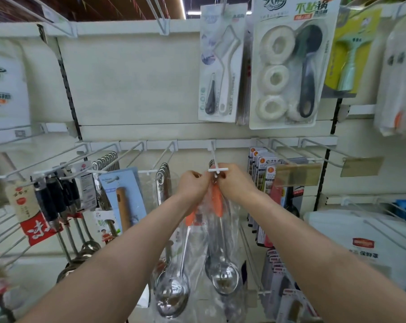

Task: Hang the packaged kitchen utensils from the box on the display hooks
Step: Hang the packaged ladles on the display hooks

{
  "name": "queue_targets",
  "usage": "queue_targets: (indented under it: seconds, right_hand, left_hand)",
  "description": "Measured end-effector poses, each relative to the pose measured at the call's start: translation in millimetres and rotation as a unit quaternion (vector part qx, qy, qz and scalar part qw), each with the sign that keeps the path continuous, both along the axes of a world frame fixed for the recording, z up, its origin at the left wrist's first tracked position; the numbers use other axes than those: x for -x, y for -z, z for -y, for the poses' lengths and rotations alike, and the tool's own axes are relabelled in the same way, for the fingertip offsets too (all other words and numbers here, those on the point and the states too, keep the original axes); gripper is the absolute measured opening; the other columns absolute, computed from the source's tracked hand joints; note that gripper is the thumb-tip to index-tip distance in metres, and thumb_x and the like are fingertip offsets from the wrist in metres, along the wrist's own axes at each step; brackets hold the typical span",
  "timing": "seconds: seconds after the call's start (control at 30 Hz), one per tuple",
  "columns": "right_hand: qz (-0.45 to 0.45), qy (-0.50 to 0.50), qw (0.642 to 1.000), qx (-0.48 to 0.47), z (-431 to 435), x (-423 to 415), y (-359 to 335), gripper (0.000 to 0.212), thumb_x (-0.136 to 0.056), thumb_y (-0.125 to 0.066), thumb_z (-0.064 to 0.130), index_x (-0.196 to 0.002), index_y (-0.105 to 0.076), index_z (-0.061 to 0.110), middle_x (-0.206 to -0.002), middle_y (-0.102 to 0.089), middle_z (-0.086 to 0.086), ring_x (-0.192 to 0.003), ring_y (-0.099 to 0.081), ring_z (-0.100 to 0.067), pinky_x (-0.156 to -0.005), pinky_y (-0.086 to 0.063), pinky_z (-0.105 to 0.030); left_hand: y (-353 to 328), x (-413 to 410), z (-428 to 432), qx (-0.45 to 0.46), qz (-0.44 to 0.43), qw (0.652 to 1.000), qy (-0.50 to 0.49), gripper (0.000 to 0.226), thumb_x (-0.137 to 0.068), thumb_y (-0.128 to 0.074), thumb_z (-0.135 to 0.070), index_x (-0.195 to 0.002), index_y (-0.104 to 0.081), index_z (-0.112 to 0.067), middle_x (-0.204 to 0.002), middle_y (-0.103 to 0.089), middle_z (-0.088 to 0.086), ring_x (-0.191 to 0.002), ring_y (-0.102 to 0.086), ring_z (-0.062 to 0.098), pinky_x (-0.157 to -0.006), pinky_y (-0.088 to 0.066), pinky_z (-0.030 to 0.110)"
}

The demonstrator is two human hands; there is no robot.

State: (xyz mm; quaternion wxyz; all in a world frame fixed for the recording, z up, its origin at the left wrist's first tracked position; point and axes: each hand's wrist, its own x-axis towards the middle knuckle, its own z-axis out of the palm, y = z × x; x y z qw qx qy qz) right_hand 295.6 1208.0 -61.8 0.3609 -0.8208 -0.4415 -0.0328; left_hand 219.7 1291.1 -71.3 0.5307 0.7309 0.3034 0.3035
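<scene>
Shiny ladles in clear bags hang at a white hook, held by two hands.

Left hand is curled almost shut, its fingers pinching the top of a bagged ladle with an orange handle, which dangles under it. Right beside it, the white hook pokes out between both hands. Right hand is also curled tight, pinching the top of a second bagged ladle that hangs just below the hook's tip.
</scene>
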Motion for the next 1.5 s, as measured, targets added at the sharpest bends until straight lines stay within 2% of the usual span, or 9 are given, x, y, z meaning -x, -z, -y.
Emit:
queue_targets:
  seconds: [0.1, 0.33, 0.47, 0.57, 0.7, 0.97, 1.13, 1.37, 1.5]
  right_hand:
    - [0.016, 0.017, 1.0, 0.007, -8, -4, 2, 0.02, -0.091, -0.048, 0.009, -0.089, -0.067, 0.015, -0.084, -0.067, -0.007, -0.078, -0.062, -0.027, -0.061, -0.044, -0.03]
    - [0.019, 0.023, 1.0, -0.006, 0, -1, 4, 0.025, -0.094, -0.053, 0.02, -0.119, -0.049, 0.018, -0.102, -0.063, -0.003, -0.092, -0.06, -0.026, -0.076, -0.049, -0.035]
    - [0.018, 0.036, 0.999, -0.021, 15, 2, 6, 0.016, -0.092, -0.057, 0.024, -0.107, -0.059, 0.018, -0.101, -0.061, 0.002, -0.091, -0.059, -0.019, -0.076, -0.046, -0.031]
    - [-0.076, -0.021, 0.995, -0.058, 26, 9, 13, 0.014, -0.093, -0.057, 0.027, -0.091, -0.069, 0.02, -0.086, -0.066, 0.005, -0.084, -0.062, -0.015, -0.076, -0.051, -0.031]
    - [-0.172, -0.075, 0.978, -0.094, 33, 21, 13, 0.016, -0.093, -0.06, 0.021, -0.104, -0.071, 0.019, -0.093, -0.067, 0.007, -0.09, -0.064, -0.011, -0.085, -0.052, -0.028]
    - [-0.196, -0.081, 0.976, -0.038, 41, 38, 10, 0.013, -0.088, -0.063, 0.011, -0.098, -0.072, 0.008, -0.07, -0.063, -0.004, -0.053, -0.052, -0.011, -0.041, -0.039, -0.011]
    - [-0.211, -0.088, 0.972, -0.059, 47, 36, 12, 0.014, -0.091, -0.061, 0.012, -0.096, -0.072, 0.004, -0.078, -0.069, -0.015, -0.062, -0.059, -0.016, -0.053, -0.047, -0.016]
    - [-0.209, -0.059, 0.974, -0.064, 52, 33, 19, 0.02, -0.094, -0.059, 0.025, -0.096, -0.072, 0.01, -0.084, -0.071, -0.003, -0.065, -0.062, -0.005, -0.046, -0.04, -0.006]
    - [-0.205, -0.046, 0.974, -0.085, 47, 28, 18, 0.02, -0.094, -0.059, 0.03, -0.091, -0.071, 0.014, -0.109, -0.068, 0.001, -0.081, -0.064, -0.009, -0.07, -0.053, -0.025]
  left_hand:
    - [-4, 3, -4, 0.058, 0.006, 0.998, 0.01, 0.029, -0.096, -0.036, -0.03, -0.09, -0.051, -0.007, -0.065, -0.043, 0.008, -0.05, -0.036, 0.018, -0.048, -0.028, 0.026]
    - [2, 8, -4, 0.127, 0.009, 0.991, 0.037, 0.015, -0.089, -0.035, -0.012, -0.078, -0.045, -0.008, -0.051, -0.04, 0.005, -0.045, -0.035, 0.017, -0.049, -0.031, 0.028]
    - [1, 21, 5, 0.19, 0.007, 0.98, 0.064, 0.01, -0.094, -0.038, -0.008, -0.087, -0.045, -0.007, -0.056, -0.04, 0.006, -0.048, -0.036, 0.016, -0.049, -0.031, 0.026]
    - [0, 28, 14, 0.204, 0.015, 0.974, 0.094, 0.025, -0.099, -0.036, -0.006, -0.077, -0.049, -0.009, -0.048, -0.046, 0.002, -0.043, -0.038, 0.012, -0.045, -0.034, 0.023]
    - [-1, 35, 30, 0.211, 0.017, 0.97, 0.118, 0.027, -0.101, -0.033, -0.009, -0.089, -0.057, -0.008, -0.045, -0.05, -0.001, -0.04, -0.045, 0.01, -0.042, -0.036, 0.02]
    - [-7, 46, 52, 0.221, 0.049, 0.966, 0.125, 0.026, -0.099, -0.031, -0.004, -0.089, -0.054, 0.0, -0.063, -0.055, 0.012, -0.034, -0.054, 0.016, -0.032, -0.039, 0.017]
    - [-3, 46, 49, 0.179, 0.007, 0.973, 0.145, 0.018, -0.098, -0.045, -0.017, -0.099, -0.06, -0.007, -0.062, -0.056, 0.006, -0.054, -0.053, 0.018, -0.052, -0.044, 0.024]
    - [11, 48, 37, 0.148, 0.013, 0.977, 0.154, 0.023, -0.098, -0.054, -0.026, -0.104, -0.063, -0.006, -0.074, -0.064, 0.006, -0.07, -0.063, 0.021, -0.071, -0.052, 0.034]
    - [12, 49, 32, 0.128, 0.04, 0.979, 0.151, 0.019, -0.098, -0.053, -0.016, -0.089, -0.066, -0.006, -0.073, -0.07, 0.004, -0.067, -0.065, 0.015, -0.072, -0.052, 0.028]
